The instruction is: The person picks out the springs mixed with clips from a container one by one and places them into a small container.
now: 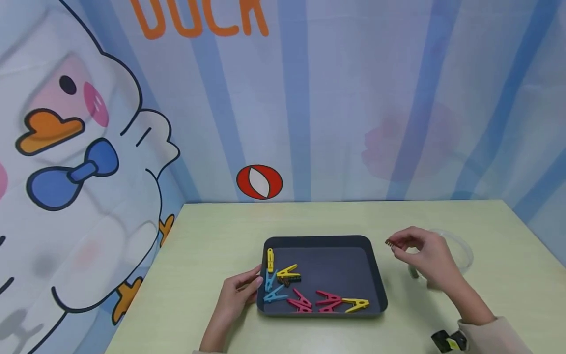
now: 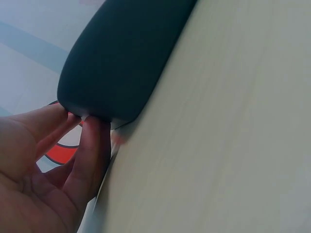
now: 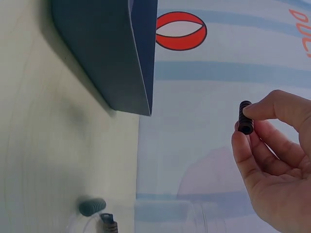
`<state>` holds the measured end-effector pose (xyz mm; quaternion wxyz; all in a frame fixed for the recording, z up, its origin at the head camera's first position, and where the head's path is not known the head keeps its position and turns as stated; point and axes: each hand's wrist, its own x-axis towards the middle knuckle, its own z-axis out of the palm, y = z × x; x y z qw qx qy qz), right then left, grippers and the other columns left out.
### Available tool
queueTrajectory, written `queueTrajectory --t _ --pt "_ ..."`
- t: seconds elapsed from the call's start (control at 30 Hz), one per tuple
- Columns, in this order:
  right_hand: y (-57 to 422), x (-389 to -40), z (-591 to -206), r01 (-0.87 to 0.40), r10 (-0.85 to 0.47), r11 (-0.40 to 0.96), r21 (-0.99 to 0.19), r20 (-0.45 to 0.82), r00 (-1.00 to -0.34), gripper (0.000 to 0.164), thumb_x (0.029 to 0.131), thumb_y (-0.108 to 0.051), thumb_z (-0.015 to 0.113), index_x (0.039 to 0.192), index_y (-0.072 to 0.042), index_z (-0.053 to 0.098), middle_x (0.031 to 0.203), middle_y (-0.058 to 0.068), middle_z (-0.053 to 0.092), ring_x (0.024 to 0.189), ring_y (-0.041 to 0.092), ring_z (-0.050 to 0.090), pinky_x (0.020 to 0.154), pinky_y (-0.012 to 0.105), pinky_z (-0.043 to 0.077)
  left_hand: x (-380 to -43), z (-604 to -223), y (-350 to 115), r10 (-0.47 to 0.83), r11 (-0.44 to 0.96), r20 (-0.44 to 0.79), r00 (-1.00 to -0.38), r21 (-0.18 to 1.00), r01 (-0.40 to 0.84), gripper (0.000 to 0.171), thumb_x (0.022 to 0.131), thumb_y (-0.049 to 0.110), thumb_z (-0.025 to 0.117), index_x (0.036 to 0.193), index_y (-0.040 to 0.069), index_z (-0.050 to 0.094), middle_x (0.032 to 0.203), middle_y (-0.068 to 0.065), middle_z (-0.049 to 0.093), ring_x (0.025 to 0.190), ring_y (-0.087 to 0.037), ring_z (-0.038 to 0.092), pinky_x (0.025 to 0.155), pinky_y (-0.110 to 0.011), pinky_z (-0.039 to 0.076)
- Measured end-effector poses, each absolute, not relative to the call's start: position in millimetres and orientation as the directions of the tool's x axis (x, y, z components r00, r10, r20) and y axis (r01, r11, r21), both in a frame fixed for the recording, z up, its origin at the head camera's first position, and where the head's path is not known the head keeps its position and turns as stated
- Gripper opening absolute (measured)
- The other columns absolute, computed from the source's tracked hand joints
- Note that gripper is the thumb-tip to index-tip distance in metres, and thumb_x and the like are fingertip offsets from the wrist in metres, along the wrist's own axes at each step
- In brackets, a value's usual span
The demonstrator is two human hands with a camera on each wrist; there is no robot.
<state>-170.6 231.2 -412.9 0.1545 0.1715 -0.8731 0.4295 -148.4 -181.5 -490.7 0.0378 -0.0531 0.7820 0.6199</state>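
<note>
My right hand [image 1: 426, 255] is raised to the right of the dark tray [image 1: 336, 265], pinching a small dark coil spring [image 3: 246, 119] between thumb and fingers. In the right wrist view the spring shows its ridged side and its hollow end. At the tray's left side, my left hand [image 1: 236, 295] grips the wall, thumb at the rim; the left wrist view shows its fingertips against the outer wall. Inside the tray lie yellow clothespins [image 1: 356, 305], blue clothespins [image 1: 275, 295] and pink clothespins [image 1: 329, 299], with a few dark springs [image 1: 289, 280] among those on the left.
Behind and beneath my right hand, a clear round plastic container [image 1: 466, 250] stands on the pale table [image 1: 221, 231]. A greenish spring [image 3: 92, 207] and a dark spring [image 3: 110, 224] are at the container. A cloth backdrop [image 1: 336, 98] with a printed duck hangs behind the table.
</note>
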Motion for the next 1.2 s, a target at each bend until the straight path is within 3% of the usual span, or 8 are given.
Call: queueTrajectory --t 0.67,1.2 --pt "269.4 -166.5 -406.2 -0.38 -0.068 0.625 -0.682 0.438 -0.897 0.02 0.085 0.005 0.075 0.103 -0.002 0.073 0.093 0.011 0.073 0.076 0.0 0.062 0.066 0.011 0.049 -148.0 -490.2 -180.5 -0.035 0.216 -0.138 -0.99 0.966 -0.143 0.038 0.097 0.016 0.067 0.134 0.009 0.063 0.129 -0.018 0.063 0.105 -0.021 0.065 0.075 -0.03 0.06" --pt "302.0 -168.5 -408.7 -0.227 0.067 0.717 -0.66 0.388 -0.919 0.019 0.088 -0.007 0.076 0.106 -0.003 0.074 0.084 -0.004 0.071 0.075 -0.013 0.057 0.064 0.01 0.043 -147.8 -490.7 -182.4 -0.021 0.212 -0.118 -0.993 0.97 -0.119 0.039 0.097 0.017 0.067 0.135 0.008 0.062 0.13 -0.018 0.063 0.105 -0.021 0.065 0.075 -0.029 0.06"
